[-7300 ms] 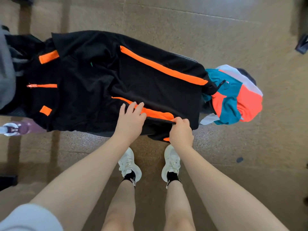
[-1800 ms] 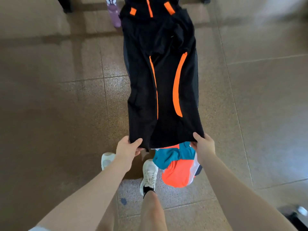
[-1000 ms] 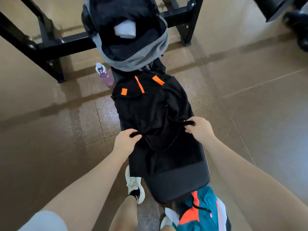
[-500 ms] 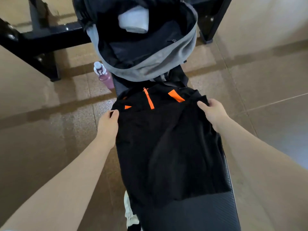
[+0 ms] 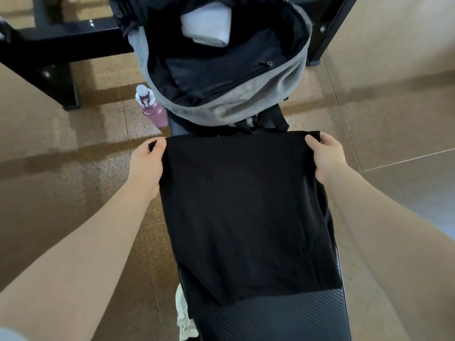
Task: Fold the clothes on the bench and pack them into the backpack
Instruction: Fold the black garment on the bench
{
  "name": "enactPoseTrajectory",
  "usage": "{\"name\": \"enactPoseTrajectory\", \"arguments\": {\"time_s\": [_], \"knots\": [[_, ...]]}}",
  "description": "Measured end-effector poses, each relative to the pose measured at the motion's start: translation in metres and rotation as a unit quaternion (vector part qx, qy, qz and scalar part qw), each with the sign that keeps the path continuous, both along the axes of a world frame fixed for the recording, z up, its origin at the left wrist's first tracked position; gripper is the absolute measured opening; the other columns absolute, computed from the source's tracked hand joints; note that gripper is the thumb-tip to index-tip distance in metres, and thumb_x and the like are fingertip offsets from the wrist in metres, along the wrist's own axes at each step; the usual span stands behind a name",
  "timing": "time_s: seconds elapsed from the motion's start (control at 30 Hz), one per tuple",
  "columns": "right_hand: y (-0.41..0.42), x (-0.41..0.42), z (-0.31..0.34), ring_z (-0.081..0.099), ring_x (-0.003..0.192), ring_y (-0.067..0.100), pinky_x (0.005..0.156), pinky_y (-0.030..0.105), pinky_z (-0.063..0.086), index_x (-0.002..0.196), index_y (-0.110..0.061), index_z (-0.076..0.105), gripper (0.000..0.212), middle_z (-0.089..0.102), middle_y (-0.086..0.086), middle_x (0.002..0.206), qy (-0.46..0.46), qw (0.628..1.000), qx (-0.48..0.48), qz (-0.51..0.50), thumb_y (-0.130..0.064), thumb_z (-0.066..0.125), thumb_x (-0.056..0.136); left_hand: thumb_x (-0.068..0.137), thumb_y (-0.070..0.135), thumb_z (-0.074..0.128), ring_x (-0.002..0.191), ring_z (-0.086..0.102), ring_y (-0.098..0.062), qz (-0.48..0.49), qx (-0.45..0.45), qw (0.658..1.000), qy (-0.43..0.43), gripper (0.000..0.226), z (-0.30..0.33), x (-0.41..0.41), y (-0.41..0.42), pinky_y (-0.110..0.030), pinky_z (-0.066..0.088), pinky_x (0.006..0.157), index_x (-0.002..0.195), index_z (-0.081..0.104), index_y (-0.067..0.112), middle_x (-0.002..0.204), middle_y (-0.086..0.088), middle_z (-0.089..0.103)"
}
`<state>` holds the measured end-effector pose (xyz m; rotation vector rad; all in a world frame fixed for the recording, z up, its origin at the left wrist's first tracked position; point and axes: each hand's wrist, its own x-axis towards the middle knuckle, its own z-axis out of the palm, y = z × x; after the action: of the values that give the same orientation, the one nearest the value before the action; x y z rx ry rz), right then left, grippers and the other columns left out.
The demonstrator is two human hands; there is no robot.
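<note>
Gone were the orange zip and tabs that showed half a second earlier: the folded edge of the black knit garment (image 5: 246, 207) had been carried further up over them, and it now sat just short of the grey fabric backpack with the dark lining (image 5: 221, 77). Left hand (image 5: 147, 166) pinched the far left corner, thumb on top, fingers curled under the cloth; right hand (image 5: 326, 157) did the same at the far right corner. Both were clamped on fabric, neither let go.

The garment lay flat on the black ribbed padded counter (image 5: 283, 313), a tidy dark rectangle between the two forearms. Its long axis ran along the counter, away from the person, with the held edge pointing at the backpack's open mouth and the near edge stopping short of the counter's end.

To do this fold well, I judged, the two corners wanted setting down level and square with the layer beneath, the cloth drawn taut sideways so no crease got trapped, then a palm smoothed back toward the body. The right side drooped a little over the counter's edge, so it probably needed tucking in first.

A white folded cloth (image 5: 206, 24) sat inside the backpack, and a pink drinks bottle with a pale cap (image 5: 151, 107) stood on the floor beside the counter.
</note>
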<state>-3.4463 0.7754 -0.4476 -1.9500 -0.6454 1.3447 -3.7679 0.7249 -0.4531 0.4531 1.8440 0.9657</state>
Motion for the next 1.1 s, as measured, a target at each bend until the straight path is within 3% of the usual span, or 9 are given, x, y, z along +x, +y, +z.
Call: {"name": "enactPoseTrajectory", "arguments": {"time_s": [0.1,0.2,0.4,0.5,0.6,0.73,0.83,0.93,1.1], "knots": [[0.000,-0.004,-0.020,0.056,0.106,0.017,0.090,0.028,0.045,0.125,-0.013,0.054,0.031,0.060,0.002,0.122,-0.101,0.995,0.004,0.016,-0.019,0.051,0.095,0.094,0.032,0.049,0.109,0.052,-0.015,-0.008,-0.029,0.996,0.085,0.031,-0.020,-0.001,0.001,-0.031,0.042,0.095,0.123,0.052,0.021,0.118,0.004,0.056],[-0.025,-0.001,-0.025,0.044,0.124,0.016,0.100,0.027,0.035,0.141,-0.016,0.035,0.049,0.045,-0.001,0.138,-0.175,0.983,-0.020,0.057,-0.034,0.044,0.097,0.093,0.043,0.048,0.114,0.049,-0.016,0.004,-0.060,0.998,0.035,0.055,-0.029,0.000,-0.026,-0.038,0.039,0.104,0.140,0.032,0.020,0.130,0.004,0.048],[-0.144,0.012,-0.013,0.036,0.132,0.028,0.109,0.045,0.032,0.143,-0.011,0.031,0.055,0.034,0.010,0.145,-0.290,0.942,-0.084,0.144,-0.034,0.046,0.096,0.096,0.041,0.040,0.106,0.055,-0.023,-0.060,-0.150,0.986,0.044,0.042,-0.002,0.035,-0.145,-0.037,0.043,0.091,0.126,0.047,0.014,0.119,-0.003,0.056],[-0.199,0.016,-0.004,0.036,0.132,0.030,0.108,0.048,0.033,0.143,-0.012,0.030,0.055,0.031,0.010,0.147,-0.316,0.932,-0.129,0.120,-0.034,0.047,0.095,0.094,0.041,0.045,0.085,0.055,-0.014,-0.033,-0.161,0.986,0.030,0.033,0.007,0.046,-0.188,-0.032,0.044,0.078,0.114,0.049,0.014,0.109,-0.005,0.057],[-0.231,0.013,-0.001,0.042,0.125,0.028,0.103,0.047,0.039,0.136,-0.011,0.038,0.047,0.036,0.009,0.142,-0.306,0.940,-0.130,0.081,-0.032,0.048,0.095,0.092,0.039,0.051,0.073,0.048,-0.013,-0.017,-0.159,0.987,0.035,0.028,0.018,0.059,-0.209,-0.030,0.041,0.072,0.102,0.048,0.013,0.092,-0.002,0.053],[-0.250,0.009,0.000,0.048,0.112,0.031,0.095,0.047,0.043,0.109,-0.002,0.052,0.033,0.041,0.009,0.132,-0.324,0.924,-0.168,0.116,-0.030,0.051,0.093,0.089,0.035,0.057,0.075,0.048,-0.013,-0.036,-0.182,0.980,0.073,0.024,0.027,0.087,-0.229,-0.029,0.037,0.072,0.089,0.052,0.012,0.082,0.003,0.053],[-0.257,0.013,0.000,0.046,0.111,0.030,0.096,0.050,0.042,0.105,-0.002,0.055,0.029,0.039,0.007,0.130,-0.318,0.923,-0.172,0.131,-0.028,0.051,0.092,0.087,0.026,0.062,0.090,0.051,-0.015,-0.019,-0.186,0.980,0.073,0.024,0.028,0.106,-0.236,-0.027,0.037,0.077,0.105,0.052,0.015,0.099,0.002,0.054],[-0.255,0.024,0.005,0.049,0.107,0.026,0.094,0.042,0.044,0.105,-0.001,0.056,0.031,0.039,0.005,0.126,-0.256,0.946,-0.156,0.125,-0.029,0.050,0.094,0.086,0.017,0.065,0.093,0.053,-0.013,0.005,-0.168,0.985,0.023,0.035,0.026,0.104,-0.239,-0.027,0.040,0.080,0.116,0.047,0.019,0.107,0.003,0.053],[-0.255,0.054,0.021,0.057,0.075,0.023,0.071,0.037,0.047,0.080,-0.016,0.055,0.016,0.060,0.006,0.081,-0.135,0.979,-0.150,0.022,-0.024,0.054,0.093,0.084,0.006,0.065,0.093,0.060,-0.009,-0.028,-0.117,0.992,-0.043,0.037,0.031,0.069,-0.256,-0.021,0.045,0.077,0.112,0.046,0.019,0.101,0.001,0.065]]}}
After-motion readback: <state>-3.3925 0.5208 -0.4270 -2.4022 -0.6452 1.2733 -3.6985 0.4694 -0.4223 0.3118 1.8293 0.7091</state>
